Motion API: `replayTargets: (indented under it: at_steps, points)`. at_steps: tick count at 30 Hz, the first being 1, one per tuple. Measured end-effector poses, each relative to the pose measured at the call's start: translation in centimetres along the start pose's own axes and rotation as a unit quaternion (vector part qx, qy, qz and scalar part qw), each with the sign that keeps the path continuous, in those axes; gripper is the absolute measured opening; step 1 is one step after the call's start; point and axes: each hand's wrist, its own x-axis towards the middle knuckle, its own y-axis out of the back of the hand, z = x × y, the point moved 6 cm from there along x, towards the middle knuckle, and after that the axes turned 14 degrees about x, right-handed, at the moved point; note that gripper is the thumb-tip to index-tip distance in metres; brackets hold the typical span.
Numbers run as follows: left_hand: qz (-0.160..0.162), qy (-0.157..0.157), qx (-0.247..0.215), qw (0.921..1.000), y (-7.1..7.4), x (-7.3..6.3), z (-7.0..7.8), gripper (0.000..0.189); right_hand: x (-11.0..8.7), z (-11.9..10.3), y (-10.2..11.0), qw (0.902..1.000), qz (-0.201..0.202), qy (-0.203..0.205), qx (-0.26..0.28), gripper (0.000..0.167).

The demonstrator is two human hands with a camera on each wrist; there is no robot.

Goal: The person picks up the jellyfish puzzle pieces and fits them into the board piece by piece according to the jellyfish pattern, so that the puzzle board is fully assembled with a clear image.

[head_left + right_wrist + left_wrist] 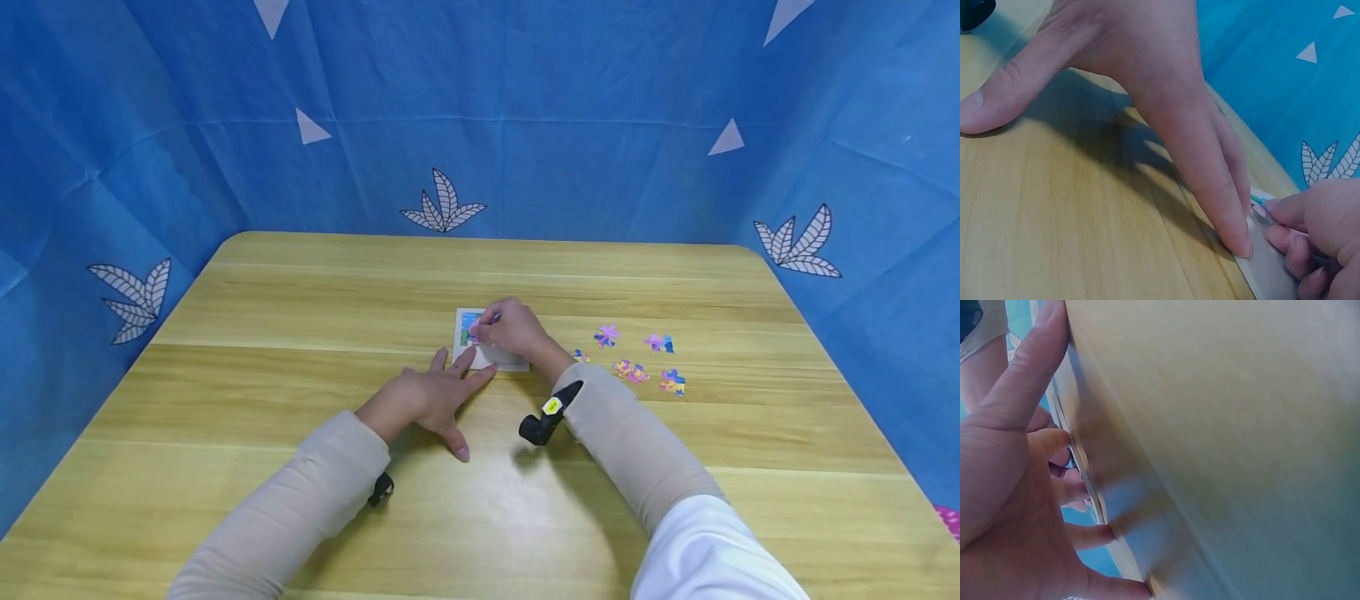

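Note:
A small white puzzle board (512,361) lies flat on the table, with colourful jigsaw pieces (467,323) in its upper left part. My left hand (438,397) is spread at the near side of the board, fingertips right at its edge and the thumb out on the wood. Over the board, my right hand (517,327) has its fingers bent and pinches a pinkish puzzle piece (1261,211) low against the surface. Those fingers hide much of the piece and part of the board. In the left wrist view, the left fingers (1091,536) reach down to the board's rim.
To the right of the board lie loose jigsaw pieces: a pink and blue one (607,336), another (660,342), a yellow and blue one (672,382) and a pink cluster (631,371). One more piece (581,356) lies beside the right wrist. A blue cloth (502,125) hangs behind the wooden table (337,283).

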Motion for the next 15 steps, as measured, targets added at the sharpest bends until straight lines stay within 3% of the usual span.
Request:
replayTargets:
  at_steps: [15]
  points:
    - [-0.002,0.0,-0.008,1.0,0.12,-0.22,0.11,0.123,-0.15,-0.28,-0.03,0.9994,0.01,-0.007,-0.033,0.019]
